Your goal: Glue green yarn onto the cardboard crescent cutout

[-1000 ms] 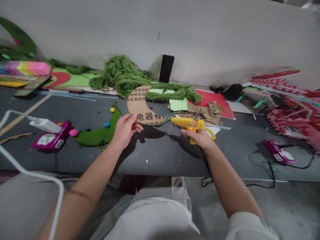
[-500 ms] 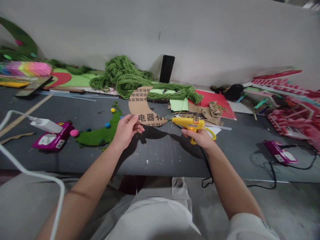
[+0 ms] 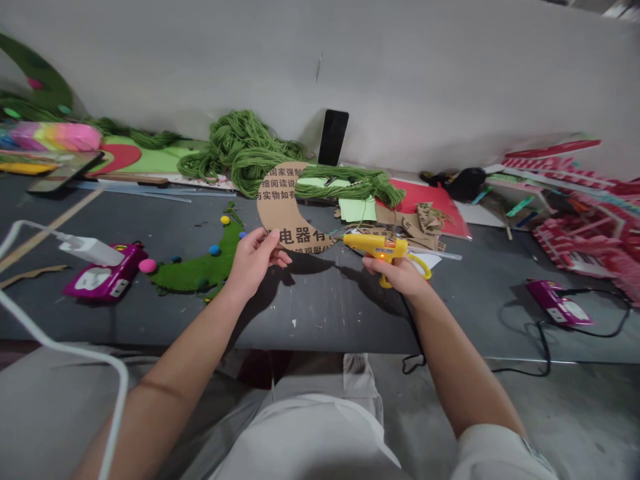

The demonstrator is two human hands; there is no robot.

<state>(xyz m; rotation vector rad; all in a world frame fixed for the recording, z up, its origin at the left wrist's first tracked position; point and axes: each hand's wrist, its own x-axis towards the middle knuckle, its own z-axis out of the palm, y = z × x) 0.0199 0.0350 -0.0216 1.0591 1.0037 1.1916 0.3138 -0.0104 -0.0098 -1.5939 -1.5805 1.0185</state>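
My left hand (image 3: pixel 260 259) pinches the lower left edge of a crescent-shaped piece of brown cardboard (image 3: pixel 278 208) printed with dark characters. The crescent is held up above the table. In my right hand (image 3: pixel 400 272) is a yellow hot glue gun (image 3: pixel 367 243), its small light glowing orange. The nozzle points left and lies at the crescent's right tip; whether it touches I cannot tell. A clear glue stick (image 3: pixel 445 255) sticks out of the gun's back. Left of my left hand lies a green crescent (image 3: pixel 200 270) with coloured pompoms.
Green yarn (image 3: pixel 250 150) lies along the wall beside an upright phone (image 3: pixel 333 137). Purple power boxes stand at left (image 3: pixel 106 272) and right (image 3: pixel 557 303), with cables. Cardboard scraps (image 3: pixel 417 227), red sheet (image 3: pixel 440 203) and pink-red striped pieces (image 3: pixel 595 227) lie on the right.
The cardboard crescent has tilted slightly, its upper end a little higher. Both hands keep their grip and have barely moved.
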